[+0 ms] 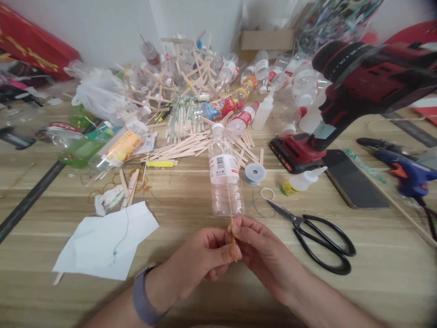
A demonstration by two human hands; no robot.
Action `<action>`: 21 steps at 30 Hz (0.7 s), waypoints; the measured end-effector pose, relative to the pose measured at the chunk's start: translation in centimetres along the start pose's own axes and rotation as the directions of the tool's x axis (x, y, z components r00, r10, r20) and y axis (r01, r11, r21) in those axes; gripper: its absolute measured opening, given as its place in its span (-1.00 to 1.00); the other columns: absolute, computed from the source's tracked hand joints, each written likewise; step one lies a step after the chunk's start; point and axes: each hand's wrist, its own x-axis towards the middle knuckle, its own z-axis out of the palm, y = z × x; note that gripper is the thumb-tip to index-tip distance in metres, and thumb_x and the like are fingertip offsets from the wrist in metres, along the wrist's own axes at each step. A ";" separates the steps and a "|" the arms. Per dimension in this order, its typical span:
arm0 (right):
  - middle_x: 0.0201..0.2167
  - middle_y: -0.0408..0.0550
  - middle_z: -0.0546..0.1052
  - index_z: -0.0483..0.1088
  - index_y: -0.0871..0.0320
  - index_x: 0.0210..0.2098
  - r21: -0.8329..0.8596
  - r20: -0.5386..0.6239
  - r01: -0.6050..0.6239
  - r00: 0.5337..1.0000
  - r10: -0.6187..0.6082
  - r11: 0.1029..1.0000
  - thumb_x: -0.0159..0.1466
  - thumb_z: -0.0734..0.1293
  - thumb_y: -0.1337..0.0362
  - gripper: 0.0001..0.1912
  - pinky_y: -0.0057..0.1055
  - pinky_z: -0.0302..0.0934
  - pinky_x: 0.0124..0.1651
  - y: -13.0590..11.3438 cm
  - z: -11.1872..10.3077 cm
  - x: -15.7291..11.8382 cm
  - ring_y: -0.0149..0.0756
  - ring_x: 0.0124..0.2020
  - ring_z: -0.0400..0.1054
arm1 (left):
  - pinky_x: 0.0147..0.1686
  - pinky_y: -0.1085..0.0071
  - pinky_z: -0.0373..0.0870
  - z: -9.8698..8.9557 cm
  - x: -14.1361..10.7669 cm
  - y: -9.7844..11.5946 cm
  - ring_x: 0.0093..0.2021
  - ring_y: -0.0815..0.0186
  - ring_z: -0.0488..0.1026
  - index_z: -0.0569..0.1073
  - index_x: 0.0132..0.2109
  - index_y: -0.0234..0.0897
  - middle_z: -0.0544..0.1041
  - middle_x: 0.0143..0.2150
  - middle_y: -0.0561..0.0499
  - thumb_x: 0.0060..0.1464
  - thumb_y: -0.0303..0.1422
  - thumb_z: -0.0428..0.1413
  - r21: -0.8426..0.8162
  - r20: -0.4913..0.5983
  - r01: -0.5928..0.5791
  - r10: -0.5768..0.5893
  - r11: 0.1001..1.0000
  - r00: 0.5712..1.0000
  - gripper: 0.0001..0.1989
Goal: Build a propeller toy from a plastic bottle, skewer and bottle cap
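My left hand (205, 255) and my right hand (261, 243) meet at the lower middle, with fingertips pinched together. Between them a thin wooden skewer (230, 196) stands nearly upright, its lower end in both pinches. A tan rubber band (233, 246) seems to be looped round that lower end. Just beyond the fingers is a clear plastic bottle (223, 171) with a white cap and label; the skewer passes in front of it. A band is worn on my left wrist.
Black scissors (307, 232) lie at the right, near a glue bottle (297, 182), spool (255, 173), phone (353, 177) and red drill (355, 91). White paper (102, 241) lies left. Craft sticks (184, 148) and bottles crowd the back. A blue glue gun (406, 168) sits far right.
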 end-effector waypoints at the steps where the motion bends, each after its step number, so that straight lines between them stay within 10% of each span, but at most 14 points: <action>1: -0.64 -0.23 0.39 0.38 0.20 -0.54 -0.001 -0.002 0.001 1.000 -0.001 1.000 0.01 0.53 0.20 -0.72 -0.50 0.12 -0.42 0.0 -0.1 0.0 -0.48 -0.57 0.21 | -0.64 0.48 -0.15 0.0 0.0 0.0 -0.64 0.54 -0.03 0.36 -0.41 -0.32 0.16 -0.63 0.22 -0.08 -0.02 0.27 0.006 0.002 -0.003 0.003 1.000 1.000 -0.56; 21: -0.64 -0.21 0.43 0.34 0.18 -0.53 -0.049 0.089 0.016 0.996 -0.012 0.999 0.11 0.48 0.16 -0.70 -0.50 0.15 -0.50 0.4 -0.7 0.5 -0.47 -0.63 0.28 | -0.64 0.49 -0.16 0.7 -0.1 -0.2 -0.66 0.58 -0.02 0.32 -0.42 -0.31 0.33 -0.53 0.16 0.03 -0.14 0.19 -0.024 -0.084 -0.041 0.039 0.999 0.996 -0.67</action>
